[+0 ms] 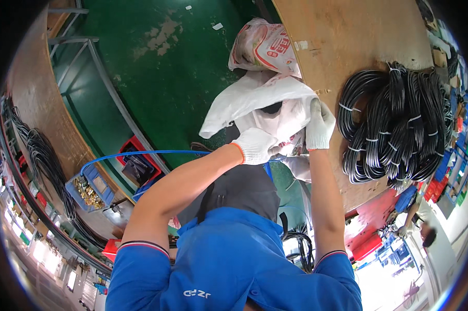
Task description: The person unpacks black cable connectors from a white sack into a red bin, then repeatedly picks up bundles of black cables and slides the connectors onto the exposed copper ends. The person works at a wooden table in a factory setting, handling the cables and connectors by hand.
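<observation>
A white woven plastic sack [244, 99] with red print on its lower part hangs in front of me, its mouth spread and a dark gap showing inside. My right hand [321, 127], in a white knitted glove, is closed on the sack's right rim beside the table edge. My left hand [256, 146], gloved the same way, is closed at the near side of the mouth and grips the sack there; its fingertips are partly hidden. A blue hose [156, 152] runs from the left toward my left wrist.
Another red-and-white printed sack [265, 47] stands beyond. Tied coils of black cable [394, 124] lie on the wooden table [361, 31] at right. On the left are a blue bin [100, 179] of brass-coloured parts, a red crate [150, 173] and a metal frame [107, 85].
</observation>
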A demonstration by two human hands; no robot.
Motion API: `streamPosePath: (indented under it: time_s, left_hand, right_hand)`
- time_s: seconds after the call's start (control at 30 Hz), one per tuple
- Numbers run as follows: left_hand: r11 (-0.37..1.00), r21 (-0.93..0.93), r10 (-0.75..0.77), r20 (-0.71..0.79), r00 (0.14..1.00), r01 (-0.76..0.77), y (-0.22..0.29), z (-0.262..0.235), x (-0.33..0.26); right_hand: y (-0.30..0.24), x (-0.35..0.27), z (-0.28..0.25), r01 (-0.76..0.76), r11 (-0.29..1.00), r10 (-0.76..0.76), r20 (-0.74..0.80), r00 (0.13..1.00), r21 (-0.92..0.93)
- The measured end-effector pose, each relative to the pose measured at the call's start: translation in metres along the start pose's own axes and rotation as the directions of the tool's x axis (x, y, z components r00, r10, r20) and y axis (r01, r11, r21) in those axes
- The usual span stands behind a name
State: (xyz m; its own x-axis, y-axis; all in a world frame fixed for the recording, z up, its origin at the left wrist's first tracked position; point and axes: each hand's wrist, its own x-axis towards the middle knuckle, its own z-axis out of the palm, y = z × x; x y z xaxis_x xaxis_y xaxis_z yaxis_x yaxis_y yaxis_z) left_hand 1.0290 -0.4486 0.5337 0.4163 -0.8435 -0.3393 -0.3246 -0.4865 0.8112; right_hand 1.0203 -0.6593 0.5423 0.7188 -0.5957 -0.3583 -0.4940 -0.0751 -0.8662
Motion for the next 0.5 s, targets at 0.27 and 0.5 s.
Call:
streamPosePath:
  time_s: [0.27,0.5]
  left_hand:
    - [0.979,0.203,-0.02,-0.031,0.999,0.026,0.011,-0.069,-0.04]
    - [0.924,0.372,-0.001,-0.217,0.976,0.084,-0.036,-0.029,-0.067]
  right_hand:
    - [-0.06,-0.023,0.006,0.426,0.834,-0.378,0.2,0.904,-0.352]
    - [-0.053,-0.089,0.054,0.836,0.54,-0.293,0.912,0.288,-0.091]
